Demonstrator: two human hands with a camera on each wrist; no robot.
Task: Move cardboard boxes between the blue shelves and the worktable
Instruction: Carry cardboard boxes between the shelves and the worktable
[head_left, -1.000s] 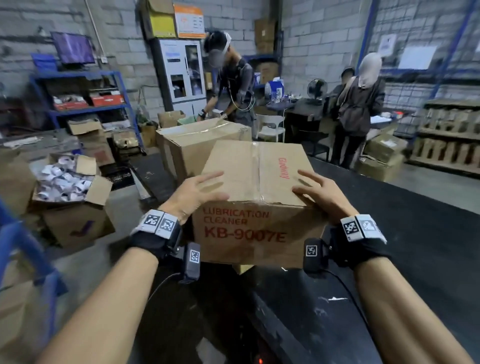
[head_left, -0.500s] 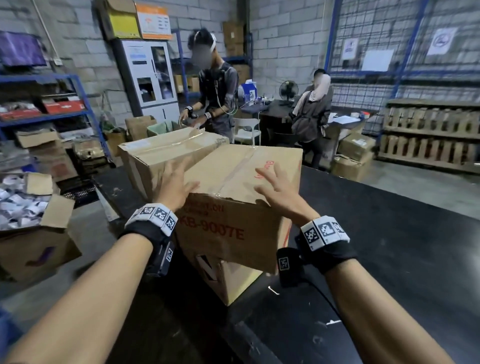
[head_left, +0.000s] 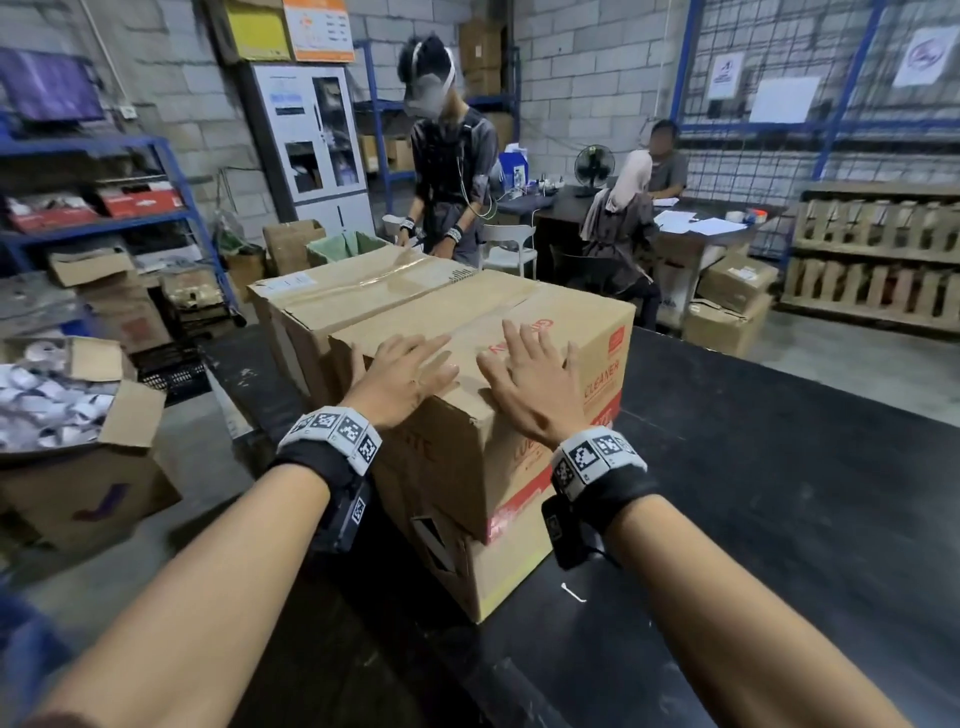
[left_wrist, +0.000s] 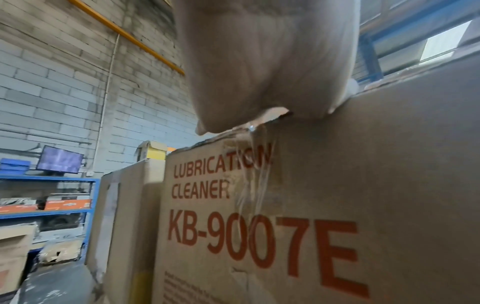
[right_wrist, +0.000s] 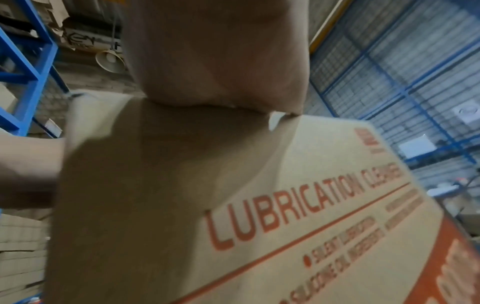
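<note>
Pressing flat on top of the box (head_left: 519, 332), both hands lie palm-down w/ fingers straight and spread: left hand (head_left: 400, 379) near the box's near-left top edge, right hand (head_left: 524, 384) just beside it toward the near corner, neither curled round anything. The box (printed LUBRICATION CLEANER, KB-9007E in red) sits on the black worktop (head_left: 779, 493) close to its near-left edge, turned so one corner points at the wearer. From the left wrist view the left hand (left_wrist: 262, 67) meets the top edge of the box (left_wrist: 337, 185) where clear tape runs down over the lettering; from the right wrist view the right hand (right_wrist: 215, 57) rests on the box (right_wrist: 182, 195) top edge too, picture blurred. A 2nd box (head_left: 358, 291), taped shut, stands just behind and to the left, touching or nearly so (can't tell which). Blue shelves (head_left: 104, 223) w/ red cartons stand at far left by the block wall. An open carton (head_left: 83, 415) of white rolls sits on the floor at left. Across the worktop a person (head_left: 452, 171) w/ wrist bands stands bent over something; two more sit at a desk (head_left: 691, 228) at back right.
</note>
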